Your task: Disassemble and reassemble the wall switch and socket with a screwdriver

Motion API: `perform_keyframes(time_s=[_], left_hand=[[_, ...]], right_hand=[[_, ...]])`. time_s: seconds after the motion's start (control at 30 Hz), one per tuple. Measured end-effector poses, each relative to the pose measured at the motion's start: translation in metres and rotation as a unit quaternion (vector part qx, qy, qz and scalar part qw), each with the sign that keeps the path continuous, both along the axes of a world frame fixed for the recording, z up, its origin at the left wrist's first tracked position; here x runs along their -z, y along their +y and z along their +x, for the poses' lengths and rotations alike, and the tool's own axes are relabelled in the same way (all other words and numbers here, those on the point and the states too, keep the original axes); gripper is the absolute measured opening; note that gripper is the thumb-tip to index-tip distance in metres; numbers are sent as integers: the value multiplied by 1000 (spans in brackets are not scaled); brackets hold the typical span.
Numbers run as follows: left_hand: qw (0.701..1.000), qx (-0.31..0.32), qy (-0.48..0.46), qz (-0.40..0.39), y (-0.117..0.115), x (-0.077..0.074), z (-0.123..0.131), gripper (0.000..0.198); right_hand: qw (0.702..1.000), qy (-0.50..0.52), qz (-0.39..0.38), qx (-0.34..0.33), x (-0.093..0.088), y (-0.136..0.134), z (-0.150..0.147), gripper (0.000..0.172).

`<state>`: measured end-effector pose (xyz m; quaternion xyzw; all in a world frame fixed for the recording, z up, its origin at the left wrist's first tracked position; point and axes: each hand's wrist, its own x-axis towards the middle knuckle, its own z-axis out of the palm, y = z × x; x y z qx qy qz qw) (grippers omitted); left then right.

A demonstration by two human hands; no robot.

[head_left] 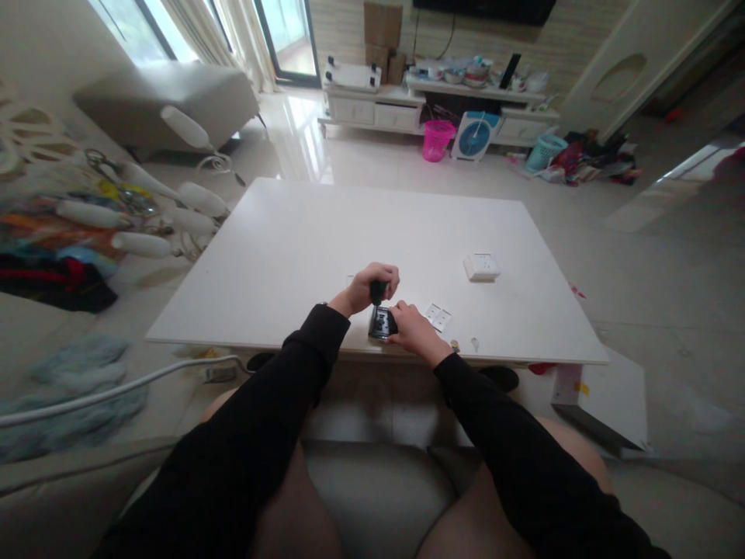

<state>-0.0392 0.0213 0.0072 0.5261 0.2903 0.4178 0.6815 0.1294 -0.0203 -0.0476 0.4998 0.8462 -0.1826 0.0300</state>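
My left hand (364, 287) is wrapped round the dark handle of a screwdriver (378, 293), held upright with its lower end over a small black open-topped case (380, 322). The case lies near the front edge of the white table (303, 256). My right hand (414, 330) grips the right side of this case, fingers and thumb against it. Just right of that hand lies a pair of white socket face plates (438, 317). Farther right stands a white socket box (482, 266). The screwdriver's tip is too small to make out.
By the front edge lie a small brass-coloured piece (455, 345) and a small pale piece (476, 344). A lamp with several white shades (201, 199) reaches over the table's left side. A white panel (611, 396) leans at the front right.
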Motion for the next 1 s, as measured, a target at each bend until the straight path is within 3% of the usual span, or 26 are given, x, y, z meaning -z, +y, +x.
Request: perform_keyframes(time_s=[0.1, 0.17, 0.3, 0.47, 0.67, 0.8, 0.93, 1.0], left_hand=[[995, -96, -14, -6, -2, 2, 5, 26], [989, -143, 25, 6, -8, 1, 11, 31], [968, -220, 111, 38, -25, -2, 21, 44], [951, -281, 103, 77, -42, 0, 31, 54], [959, -246, 79, 114, -37, 4, 33, 55], [983, -170, 22, 58, -18, 5, 19, 53], [999, -30, -12, -10, -5, 2, 3, 50], [998, -52, -8, -17, -5, 0, 0, 51]], right_hand=[[1000, -5, -2, -2, -1, 0, 0, 53], [1000, -5, -5, -3, -1, 1, 0, 53], [1000, -7, -6, -6, 0, 2, 0, 54], [1000, -12, -6, -4, 0, 1, 0, 56], [1000, -10, -10, -6, -1, 1, 1, 59], [1000, -12, -8, -7, -1, 1, 0, 59], [1000, -14, -3, -5, -2, 1, 0, 56], [1000, -12, -2, -4, -1, 1, 0, 55]])
